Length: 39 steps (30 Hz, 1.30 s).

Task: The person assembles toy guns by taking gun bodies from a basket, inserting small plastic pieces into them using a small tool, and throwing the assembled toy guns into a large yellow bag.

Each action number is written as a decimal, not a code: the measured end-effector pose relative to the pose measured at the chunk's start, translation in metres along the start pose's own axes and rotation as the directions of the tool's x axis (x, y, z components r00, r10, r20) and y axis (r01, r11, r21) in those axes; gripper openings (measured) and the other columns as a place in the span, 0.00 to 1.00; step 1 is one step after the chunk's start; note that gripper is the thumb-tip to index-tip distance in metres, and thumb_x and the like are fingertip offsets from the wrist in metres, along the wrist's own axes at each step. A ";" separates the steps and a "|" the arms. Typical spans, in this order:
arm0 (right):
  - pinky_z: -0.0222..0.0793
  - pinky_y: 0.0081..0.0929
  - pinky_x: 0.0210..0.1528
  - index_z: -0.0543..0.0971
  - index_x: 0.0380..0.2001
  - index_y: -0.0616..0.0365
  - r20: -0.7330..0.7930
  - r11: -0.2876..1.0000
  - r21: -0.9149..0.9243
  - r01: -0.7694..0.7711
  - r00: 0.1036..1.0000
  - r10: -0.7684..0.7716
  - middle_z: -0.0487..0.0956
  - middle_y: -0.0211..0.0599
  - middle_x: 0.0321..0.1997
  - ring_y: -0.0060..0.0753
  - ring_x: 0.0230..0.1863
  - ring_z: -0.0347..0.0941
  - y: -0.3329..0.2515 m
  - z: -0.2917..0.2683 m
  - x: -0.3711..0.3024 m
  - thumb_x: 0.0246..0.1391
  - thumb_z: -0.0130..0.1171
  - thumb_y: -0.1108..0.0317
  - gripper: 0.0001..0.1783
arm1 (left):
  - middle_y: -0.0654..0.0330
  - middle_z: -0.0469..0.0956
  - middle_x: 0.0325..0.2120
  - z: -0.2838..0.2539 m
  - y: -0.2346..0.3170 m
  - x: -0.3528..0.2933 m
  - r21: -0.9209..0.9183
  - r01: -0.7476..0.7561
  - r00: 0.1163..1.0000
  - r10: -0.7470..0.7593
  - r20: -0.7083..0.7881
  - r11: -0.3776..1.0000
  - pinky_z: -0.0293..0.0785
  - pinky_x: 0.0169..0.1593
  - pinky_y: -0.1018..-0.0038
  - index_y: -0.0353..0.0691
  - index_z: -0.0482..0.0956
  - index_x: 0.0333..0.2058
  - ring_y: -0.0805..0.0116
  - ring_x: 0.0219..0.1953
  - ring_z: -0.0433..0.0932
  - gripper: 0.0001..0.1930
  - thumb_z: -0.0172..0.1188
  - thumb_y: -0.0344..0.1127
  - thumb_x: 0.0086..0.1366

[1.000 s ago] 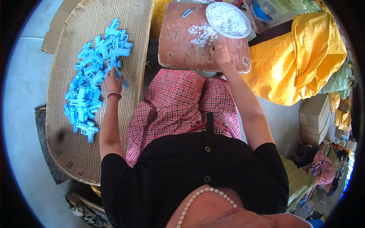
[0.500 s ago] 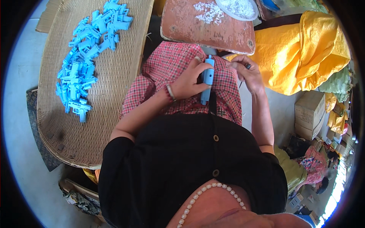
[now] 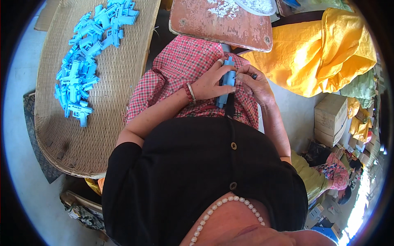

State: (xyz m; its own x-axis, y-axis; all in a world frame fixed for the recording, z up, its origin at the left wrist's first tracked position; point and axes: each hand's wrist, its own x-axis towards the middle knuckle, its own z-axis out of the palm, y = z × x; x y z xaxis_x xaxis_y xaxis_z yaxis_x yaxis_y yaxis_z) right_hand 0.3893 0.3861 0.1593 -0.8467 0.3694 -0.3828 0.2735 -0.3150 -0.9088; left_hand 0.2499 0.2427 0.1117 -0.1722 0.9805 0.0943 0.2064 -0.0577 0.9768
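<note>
Over my lap, my left hand (image 3: 211, 84) grips a long light-blue plastic toy gun piece (image 3: 223, 99), thumb and fingers across its side. The piece stands nearly upright in the picture, its narrow tip at the far end. Fingertips of my right hand (image 3: 256, 85) are pinched together against the piece's right side, near a small hole. Whatever lies in that pinch is too small to make out. A small dark thing (image 3: 254, 76) shows at the right hand's fingers; its kind is unclear. Red checked cloth (image 3: 176, 61) covers my lap beneath both hands.
On the left, a large woven tray (image 3: 111, 110) carries a pile of light-blue toy guns (image 3: 78, 78). Ahead stands a worn reddish board (image 3: 213, 30) with small white pieces (image 3: 223, 9) and a white dish (image 3: 258, 6). A yellow sack (image 3: 308, 57) and a cardboard box (image 3: 330, 119) are right.
My right hand has moved left onto the blue piece, having been apart from it. The blue piece has tilted slightly to the right. The whole view has shifted a little.
</note>
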 end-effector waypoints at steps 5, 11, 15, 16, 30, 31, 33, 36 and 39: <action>0.50 0.08 0.17 0.76 0.35 0.61 0.014 1.000 0.019 -0.022 1.000 0.022 0.74 0.27 0.25 0.08 0.17 0.57 0.000 -0.002 -0.001 0.53 0.58 0.71 0.07 | 0.53 0.62 0.36 0.004 -0.002 0.003 -0.025 0.000 0.999 -0.001 -0.044 1.000 0.63 0.47 0.68 0.38 0.68 0.49 0.60 0.41 0.65 0.22 0.57 0.40 0.57; 0.50 0.09 0.17 0.76 0.35 0.61 0.029 0.995 0.084 -0.061 0.998 0.059 0.74 0.26 0.26 0.08 0.17 0.57 0.002 -0.001 0.001 0.53 0.57 0.73 0.06 | 0.54 0.63 0.34 0.006 -0.006 0.005 -0.025 0.028 0.993 -0.030 -0.113 0.999 0.63 0.45 0.70 0.37 0.71 0.45 0.61 0.40 0.65 0.18 0.55 0.40 0.58; 0.50 0.09 0.18 0.75 0.36 0.59 0.021 0.987 -0.094 0.132 0.991 -0.131 0.72 0.23 0.26 0.08 0.18 0.57 0.018 0.002 0.005 0.54 0.57 0.72 0.07 | 0.52 0.63 0.37 0.006 -0.008 0.003 0.023 -0.007 0.996 0.009 -0.088 1.000 0.63 0.47 0.68 0.38 0.69 0.48 0.58 0.41 0.66 0.23 0.58 0.41 0.56; 0.50 0.09 0.18 0.75 0.36 0.59 0.021 0.987 -0.095 0.132 0.991 -0.131 0.72 0.23 0.26 0.08 0.18 0.57 0.020 0.002 0.005 0.54 0.57 0.72 0.07 | 0.52 0.63 0.39 0.005 -0.007 0.003 0.044 -0.045 0.995 0.048 -0.082 0.998 0.64 0.48 0.68 0.38 0.67 0.49 0.56 0.43 0.66 0.25 0.59 0.42 0.55; 0.44 0.14 0.14 0.71 0.41 0.57 -0.342 0.745 0.263 0.613 0.781 -0.522 0.59 0.24 0.15 0.12 0.12 0.46 -0.034 0.037 0.010 0.60 0.45 0.69 0.08 | 0.46 0.65 0.41 0.004 0.000 0.007 0.140 0.050 0.996 -0.039 -0.076 0.989 0.67 0.49 0.63 0.40 0.66 0.52 0.49 0.44 0.69 0.33 0.64 0.48 0.50; 0.44 0.14 0.14 0.71 0.40 0.57 -0.336 0.754 0.241 0.611 0.781 -0.526 0.59 0.24 0.15 0.12 0.13 0.47 -0.031 0.036 0.012 0.60 0.45 0.69 0.08 | 0.46 0.65 0.41 0.003 0.001 0.008 0.140 0.070 0.996 -0.060 -0.071 0.988 0.67 0.49 0.63 0.40 0.66 0.52 0.49 0.43 0.69 0.33 0.64 0.48 0.50; 0.44 0.14 0.15 0.72 0.39 0.57 -0.335 0.768 0.200 0.608 0.779 -0.529 0.60 0.24 0.15 0.12 0.13 0.47 -0.027 0.038 0.017 0.60 0.45 0.70 0.07 | 0.46 0.65 0.40 0.005 -0.001 0.008 0.138 0.064 0.995 -0.053 -0.085 0.988 0.67 0.48 0.63 0.40 0.66 0.52 0.49 0.43 0.69 0.33 0.64 0.48 0.49; 0.43 0.15 0.15 0.72 0.37 0.58 -0.325 0.772 0.233 0.591 0.796 -0.510 0.59 0.23 0.15 0.12 0.13 0.47 -0.023 0.039 0.019 0.60 0.45 0.70 0.07 | 0.46 0.65 0.39 0.006 -0.001 0.008 0.134 0.073 0.993 -0.060 -0.098 0.988 0.68 0.47 0.63 0.40 0.67 0.52 0.49 0.42 0.69 0.33 0.65 0.47 0.49; 0.42 0.15 0.15 0.72 0.34 0.59 -0.312 0.757 0.252 0.603 0.791 -0.526 0.59 0.23 0.15 0.12 0.14 0.47 -0.016 0.038 0.022 0.60 0.45 0.71 0.07 | 0.46 0.65 0.39 0.009 -0.003 0.007 0.159 0.081 0.992 -0.064 -0.110 0.984 0.68 0.47 0.62 0.40 0.67 0.52 0.48 0.41 0.69 0.33 0.65 0.47 0.48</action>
State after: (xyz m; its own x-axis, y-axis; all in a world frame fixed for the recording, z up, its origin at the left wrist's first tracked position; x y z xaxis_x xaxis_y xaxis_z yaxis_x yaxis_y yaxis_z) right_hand 0.3491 0.3655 0.1718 -0.6712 0.7309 0.1235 -0.4182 -0.2359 -0.8772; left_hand 0.2566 0.2517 0.1073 -0.2900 0.9556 0.0520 0.3420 0.0527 0.9382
